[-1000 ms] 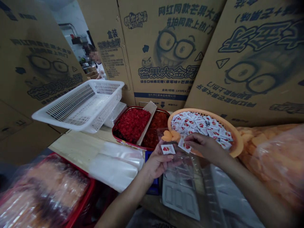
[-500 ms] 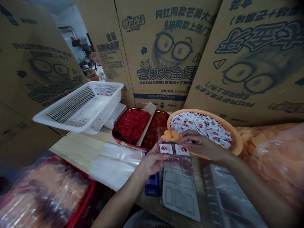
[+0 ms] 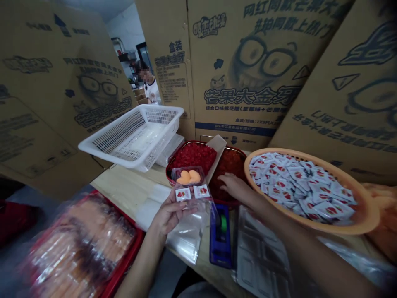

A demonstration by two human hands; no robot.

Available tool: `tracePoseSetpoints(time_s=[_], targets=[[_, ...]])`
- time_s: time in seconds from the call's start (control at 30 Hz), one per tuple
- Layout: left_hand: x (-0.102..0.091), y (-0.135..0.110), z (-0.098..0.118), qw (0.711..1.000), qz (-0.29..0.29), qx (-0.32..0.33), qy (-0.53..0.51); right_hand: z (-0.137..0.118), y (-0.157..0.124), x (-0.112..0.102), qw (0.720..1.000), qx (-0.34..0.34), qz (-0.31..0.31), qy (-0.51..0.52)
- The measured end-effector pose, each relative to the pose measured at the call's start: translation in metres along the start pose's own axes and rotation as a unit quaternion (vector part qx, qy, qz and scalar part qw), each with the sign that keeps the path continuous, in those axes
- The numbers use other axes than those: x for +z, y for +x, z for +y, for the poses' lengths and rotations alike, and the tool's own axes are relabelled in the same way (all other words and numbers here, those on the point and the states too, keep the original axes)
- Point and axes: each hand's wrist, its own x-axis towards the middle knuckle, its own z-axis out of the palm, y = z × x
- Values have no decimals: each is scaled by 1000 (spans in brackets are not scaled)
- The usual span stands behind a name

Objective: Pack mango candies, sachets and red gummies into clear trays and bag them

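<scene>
My left hand (image 3: pixel 173 213) grips a clear plastic blister tray (image 3: pixel 194 205) from its near side. Orange candies (image 3: pixel 188 177) sit in the tray's far compartment, and two white sachets with red print (image 3: pixel 183 194) lie side by side nearer my fingers. My right hand (image 3: pixel 231 185) reaches over the right half of a red-rimmed tin (image 3: pixel 168 174), its fingers slightly apart and low over orange-red wrapped pieces (image 3: pixel 231 163). Whether the fingertips touch a piece is hard to see. Brighter red pieces (image 3: pixel 194 156) fill the left half, behind a cardboard divider (image 3: pixel 216 156).
An orange basket (image 3: pixel 369 207) of sachets stands right; a white basket (image 3: pixel 136 159) stands back left. A blue tape dispenser (image 3: pixel 221 248) and stacked clear trays (image 3: pixel 259 256) lie near me. Bagged orange goods fill a red crate (image 3: pixel 124 256). Cartons (image 3: pixel 263 111) wall the back; a person (image 3: pixel 151 89) is beyond.
My right hand has left the sachets by the tray and moved over the tin's right half. My left hand has carried the tray leftward, off the stacked trays. The view has turned.
</scene>
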Motion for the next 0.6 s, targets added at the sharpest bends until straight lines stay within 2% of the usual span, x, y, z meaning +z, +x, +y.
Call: tracePoseSetpoints(time_s=[0.13,0.27,0.4,0.5,0.6], targets=[[-20,-2,9,999,32,35,-1,6,8,22,998,10,-34,-43],[-32,5,8,998,39,49,-3,21,17,25,996,30,-57,-61],[-36,12,8,997,51,59,-14,28,18,22,996,45,-40,-60],[-38,15,8,997,46,63,-21,29,14,15,997,70,-17,18],[-41,17,7,997,33,66,-26,23,7,5,977,116,-3,179]])
